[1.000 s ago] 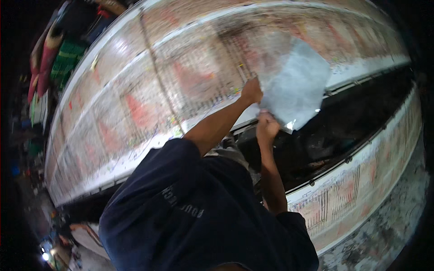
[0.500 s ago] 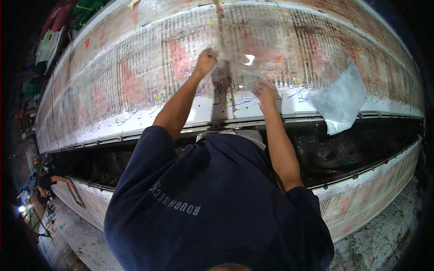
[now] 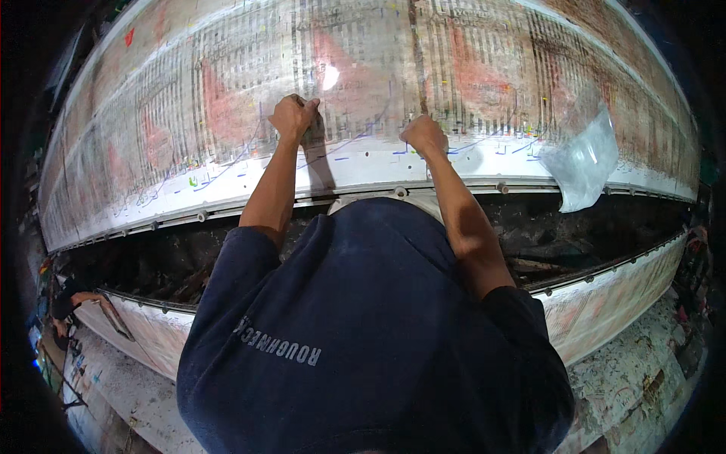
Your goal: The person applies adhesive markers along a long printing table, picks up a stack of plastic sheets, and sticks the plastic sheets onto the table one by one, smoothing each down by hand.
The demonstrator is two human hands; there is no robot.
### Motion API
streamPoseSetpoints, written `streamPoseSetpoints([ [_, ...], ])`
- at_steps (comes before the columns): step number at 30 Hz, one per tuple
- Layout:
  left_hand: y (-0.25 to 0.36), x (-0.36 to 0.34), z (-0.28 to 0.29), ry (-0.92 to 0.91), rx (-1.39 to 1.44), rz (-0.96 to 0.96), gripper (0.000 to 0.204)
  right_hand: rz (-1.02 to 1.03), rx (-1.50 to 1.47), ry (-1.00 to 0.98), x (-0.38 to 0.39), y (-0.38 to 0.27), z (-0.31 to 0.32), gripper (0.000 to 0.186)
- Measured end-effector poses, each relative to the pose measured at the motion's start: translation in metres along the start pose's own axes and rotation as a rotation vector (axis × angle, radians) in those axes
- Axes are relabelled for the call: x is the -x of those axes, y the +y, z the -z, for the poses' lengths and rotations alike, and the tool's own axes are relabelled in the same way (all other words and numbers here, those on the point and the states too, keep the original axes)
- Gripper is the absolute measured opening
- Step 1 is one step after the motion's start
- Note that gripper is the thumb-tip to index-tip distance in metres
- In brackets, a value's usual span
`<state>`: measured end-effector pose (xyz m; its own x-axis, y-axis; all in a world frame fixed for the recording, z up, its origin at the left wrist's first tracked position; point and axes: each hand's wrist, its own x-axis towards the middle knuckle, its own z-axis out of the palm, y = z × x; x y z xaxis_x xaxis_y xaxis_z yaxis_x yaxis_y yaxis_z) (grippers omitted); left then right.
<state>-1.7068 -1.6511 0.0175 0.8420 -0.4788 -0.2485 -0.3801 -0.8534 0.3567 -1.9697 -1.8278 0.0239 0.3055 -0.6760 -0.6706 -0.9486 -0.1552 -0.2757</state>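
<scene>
Both of my arms reach over a long worktable [image 3: 355, 168] whose white near edge carries blue pen marks, with dark stripes and reddish patches beyond. My left hand [image 3: 295, 116] is closed just above the striped area, thumb toward the right, and its shadow falls beside it. To its right, my right hand [image 3: 426, 136] is also closed, low over the marked edge. Whatever is pinched in either hand is too thin or clear to make out. A clear plastic sheet [image 3: 588, 163] lies farther right, its lower corner hanging past the near edge.
Along the table's front runs a rail with bolts [image 3: 401, 192]. A dark gap [image 3: 560, 234] separates it from a second similar table [image 3: 605, 303] on either side of my body. At the far left another person's arm [image 3: 87, 296] rests by that table.
Both hands have shifted left along the table, and the view has turned left. Clear film that showed between my hands earlier is no longer distinct. The plastic sheet at right stays on the edge.
</scene>
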Motion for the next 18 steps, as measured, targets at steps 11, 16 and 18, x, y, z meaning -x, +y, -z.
streamPoseSetpoints([
  [11,-0.023,0.000,-0.005,-0.062,0.128,-0.010,0.048,0.024,0.066,-0.001,0.011,-0.001,0.004,0.030],
  [16,-0.022,0.000,-0.008,-0.018,0.159,-0.025,0.047,0.034,0.057,0.018,0.013,-0.001,0.005,0.027],
  [18,-0.026,0.001,-0.008,-0.019,0.159,0.001,0.047,0.047,0.059,-0.041,0.018,-0.008,0.012,0.027],
])
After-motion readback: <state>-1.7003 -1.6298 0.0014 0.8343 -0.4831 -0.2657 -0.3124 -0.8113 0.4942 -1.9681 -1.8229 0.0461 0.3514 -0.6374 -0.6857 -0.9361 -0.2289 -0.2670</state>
